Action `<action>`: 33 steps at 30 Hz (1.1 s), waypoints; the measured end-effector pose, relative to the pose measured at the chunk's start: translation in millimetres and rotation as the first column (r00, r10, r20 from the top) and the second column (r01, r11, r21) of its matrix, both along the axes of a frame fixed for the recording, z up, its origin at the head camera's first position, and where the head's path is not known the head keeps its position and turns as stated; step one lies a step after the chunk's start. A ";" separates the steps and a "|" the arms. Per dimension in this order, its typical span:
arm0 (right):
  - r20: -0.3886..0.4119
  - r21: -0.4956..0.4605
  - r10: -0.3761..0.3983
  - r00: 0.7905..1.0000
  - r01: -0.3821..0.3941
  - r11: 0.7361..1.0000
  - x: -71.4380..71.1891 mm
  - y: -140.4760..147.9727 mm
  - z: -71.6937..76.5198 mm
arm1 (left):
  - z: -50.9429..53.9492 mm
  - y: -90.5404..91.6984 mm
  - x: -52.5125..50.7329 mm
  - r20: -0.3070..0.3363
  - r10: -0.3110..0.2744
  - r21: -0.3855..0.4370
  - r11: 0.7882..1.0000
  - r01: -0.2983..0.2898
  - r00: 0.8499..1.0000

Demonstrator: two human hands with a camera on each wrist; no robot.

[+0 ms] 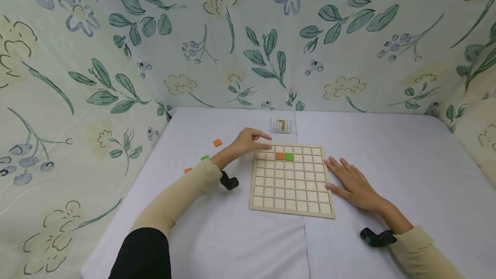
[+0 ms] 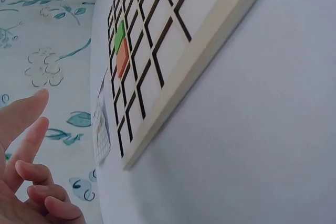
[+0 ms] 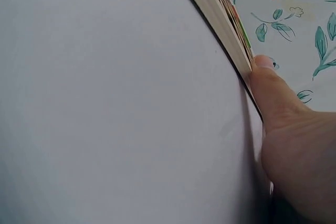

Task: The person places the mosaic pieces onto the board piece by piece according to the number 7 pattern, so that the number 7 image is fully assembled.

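Observation:
A square wooden grid board (image 1: 290,183) lies on the white-covered table. In its second row from the far edge, an orange tile (image 1: 280,156) sits left of a green tile (image 1: 289,156). My left hand (image 1: 247,142) is over the board's far left corner. Its thumb and index finger stretch out with a gap and no tile visible between them; in the left wrist view the other fingers (image 2: 50,190) bend loosely. Flat on the cloth, my right hand (image 1: 354,186) rests along the board's right side, its thumb (image 3: 270,85) touching the edge.
Left of the board lie a loose orange tile (image 1: 217,142), a green tile (image 1: 205,158) partly behind the left forearm, and another orange tile (image 1: 187,170). A small card with a printed grid (image 1: 280,125) lies beyond the board. Floral cloth (image 1: 267,85) hangs behind the table.

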State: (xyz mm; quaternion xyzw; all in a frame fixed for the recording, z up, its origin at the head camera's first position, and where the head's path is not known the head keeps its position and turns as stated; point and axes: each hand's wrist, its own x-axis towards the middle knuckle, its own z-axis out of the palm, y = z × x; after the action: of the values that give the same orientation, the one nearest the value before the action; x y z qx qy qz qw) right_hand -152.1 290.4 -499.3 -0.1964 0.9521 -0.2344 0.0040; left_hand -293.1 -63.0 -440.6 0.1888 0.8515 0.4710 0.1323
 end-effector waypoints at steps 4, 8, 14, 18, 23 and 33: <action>-0.004 0.003 -0.001 1.000 0.001 1.000 -0.6 0.7 -1.2 | 4.1 -24.6 -3.7 -0.021 0.085 0.007 0.996 -0.085 0.996; -0.016 0.000 0.004 1.000 -0.004 1.000 -0.8 1.8 -3.4 | 5.5 -48.4 -5.9 -0.045 0.143 0.001 0.990 -0.143 0.989; -0.022 0.008 0.004 1.000 -0.004 1.000 -1.3 1.4 -3.9 | 2.9 -82.7 -9.0 -0.056 0.213 0.031 0.977 -0.211 0.976; -0.022 0.013 0.004 1.000 -0.004 1.000 -1.5 0.7 -3.5 | 0.5 -101.5 -9.7 -0.038 0.278 0.024 0.960 -0.277 0.960; -0.014 0.009 0.004 1.000 -0.004 1.000 -2.7 1.5 -2.1 | -6.2 -119.9 -8.7 -0.030 0.332 -0.010 0.943 -0.332 0.943; -0.026 -0.004 0.010 1.000 -0.010 1.000 -1.9 1.3 -2.6 | -19.1 -142.9 -5.0 0.085 0.405 -0.057 0.914 -0.402 0.910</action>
State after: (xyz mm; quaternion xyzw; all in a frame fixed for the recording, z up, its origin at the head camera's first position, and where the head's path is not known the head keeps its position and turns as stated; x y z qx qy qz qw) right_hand -153.9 291.7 -501.9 -0.2043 0.9505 -0.2338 -0.0076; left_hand -298.1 -206.0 -459.8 -0.0160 0.8738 0.4801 0.0760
